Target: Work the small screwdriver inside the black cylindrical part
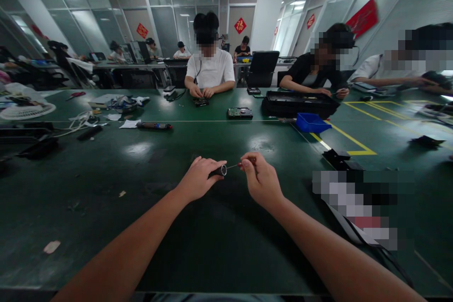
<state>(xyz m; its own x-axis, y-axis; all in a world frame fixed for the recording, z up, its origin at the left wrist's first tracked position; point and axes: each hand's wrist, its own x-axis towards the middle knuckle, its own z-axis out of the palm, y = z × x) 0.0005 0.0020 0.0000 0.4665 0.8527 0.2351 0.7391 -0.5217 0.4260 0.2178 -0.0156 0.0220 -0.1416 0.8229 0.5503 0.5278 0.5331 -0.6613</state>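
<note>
My left hand (198,178) is wrapped around a dark cylindrical part (222,170) with a shiny ring at its right end. Most of that part's body is hidden by my fingers. To its right, my right hand (262,180) pinches a thin screwdriver (232,166) with a reddish-brown handle. The narrow shaft points left at the ringed end; whether its tip touches or goes inside, I cannot tell. Both hands are above the green tabletop (212,240), roughly at the centre of the view.
Farther back lie a hard drive (239,113), a long black tray (299,105), a blue bin (312,122) and a dark pen-shaped tool (155,126). A blurred-out item (354,210) lies by my right forearm. Co-workers sit across the table; one in white (211,68) handles a small dark part.
</note>
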